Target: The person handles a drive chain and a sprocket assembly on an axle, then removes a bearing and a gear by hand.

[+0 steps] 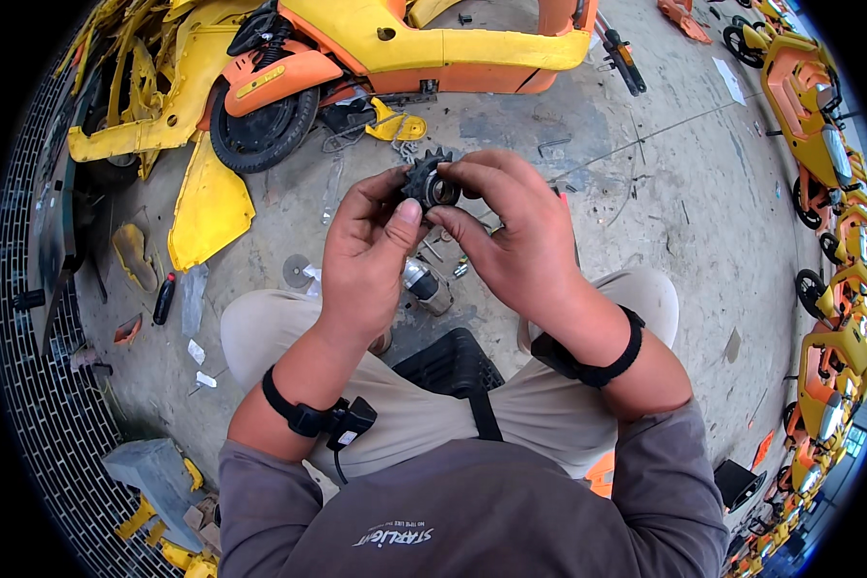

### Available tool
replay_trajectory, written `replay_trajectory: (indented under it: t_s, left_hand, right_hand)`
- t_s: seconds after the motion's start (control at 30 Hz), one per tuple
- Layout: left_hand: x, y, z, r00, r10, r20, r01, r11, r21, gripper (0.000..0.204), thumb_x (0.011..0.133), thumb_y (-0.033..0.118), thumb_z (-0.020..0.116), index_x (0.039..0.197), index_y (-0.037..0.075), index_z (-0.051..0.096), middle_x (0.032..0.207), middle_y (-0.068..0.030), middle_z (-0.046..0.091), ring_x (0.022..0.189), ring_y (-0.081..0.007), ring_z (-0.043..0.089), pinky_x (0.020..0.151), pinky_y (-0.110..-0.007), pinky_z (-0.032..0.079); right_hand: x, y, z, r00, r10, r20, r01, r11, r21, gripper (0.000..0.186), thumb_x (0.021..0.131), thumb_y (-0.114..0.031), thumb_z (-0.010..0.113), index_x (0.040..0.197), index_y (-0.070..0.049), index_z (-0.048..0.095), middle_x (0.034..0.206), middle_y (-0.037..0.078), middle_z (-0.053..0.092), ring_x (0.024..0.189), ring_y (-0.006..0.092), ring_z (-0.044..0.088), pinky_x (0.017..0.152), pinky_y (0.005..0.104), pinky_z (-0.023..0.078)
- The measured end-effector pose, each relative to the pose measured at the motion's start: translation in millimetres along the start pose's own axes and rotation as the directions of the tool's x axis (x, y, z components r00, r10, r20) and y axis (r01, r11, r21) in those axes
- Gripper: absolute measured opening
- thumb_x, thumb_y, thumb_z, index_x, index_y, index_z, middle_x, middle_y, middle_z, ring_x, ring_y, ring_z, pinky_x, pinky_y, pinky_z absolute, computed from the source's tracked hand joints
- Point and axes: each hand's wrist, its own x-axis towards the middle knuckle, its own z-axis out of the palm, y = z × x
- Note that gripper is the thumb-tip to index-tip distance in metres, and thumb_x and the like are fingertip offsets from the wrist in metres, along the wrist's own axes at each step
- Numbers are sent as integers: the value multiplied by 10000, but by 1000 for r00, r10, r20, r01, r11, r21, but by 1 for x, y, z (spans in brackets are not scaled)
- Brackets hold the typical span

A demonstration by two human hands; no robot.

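Note:
Between both hands, up in front of me, is a dark, greasy toothed sprocket with a round ringed hub on its right side. My left hand grips its left part, thumb on the near edge and fingers curled behind. With thumb and fingertips, my right hand pinches the hub from the right. Parts of the sprocket are hidden by the fingers. Below the hands, a silver and black cylindrical tool and several small metal pieces lie on the floor.
A yellow and orange scooter body with a black wheel lies ahead. Loose yellow panels and a dark bottle are at left. Scooters line the right. A shock absorber-like rod lies far right of the body.

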Motion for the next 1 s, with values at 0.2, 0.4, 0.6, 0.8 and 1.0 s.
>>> replay_trajectory:
  t_s: [0.2,0.4,0.6,0.8,1.0]
  left_hand:
    - [0,0,-1,1000,-7,-16,8,1000,31,334,1028,92,552,1328,-36,482,1208,-115,610,1084,-154,621,970,-329,544]
    - [1,1,2,997,-61,-45,56,992,-112,329,1049,105,501,1342,-41,464,1231,-146,607,1122,-205,635,981,-371,551]
    - [0,5,-2,996,-68,-52,60,987,-149,329,1061,124,479,1353,-26,461,1279,-156,599,1157,-237,632,983,-407,552]
    - [2,3,0,995,-91,-38,87,992,-90,347,1063,146,485,1360,-34,475,1284,-148,601,1151,-228,635,970,-390,555]
    - [4,1,-3,984,-175,-18,173,981,-92,381,1051,126,505,1388,-47,459,1292,-143,602,1149,-210,632,968,-377,551]
  right_hand:
    - [-1,4,3,1000,-14,-4,14,1000,-13,385,724,-56,842,1087,-39,714,1059,113,680,945,287,685,778,340,565]
    - [0,7,3,996,-90,-8,90,995,-50,463,718,-83,853,1154,-52,699,1076,112,685,1011,266,669,829,344,553]
    - [6,9,-8,970,242,-13,-227,926,302,427,858,-201,775,1209,3,644,1052,106,682,943,219,638,838,326,523]
    - [13,16,-13,703,525,480,-709,457,537,420,984,-317,659,1216,32,645,1019,67,684,876,131,613,822,265,512]
    - [11,23,-10,657,539,527,-740,331,585,407,943,-288,713,1165,48,658,1005,80,691,851,133,612,762,267,505]
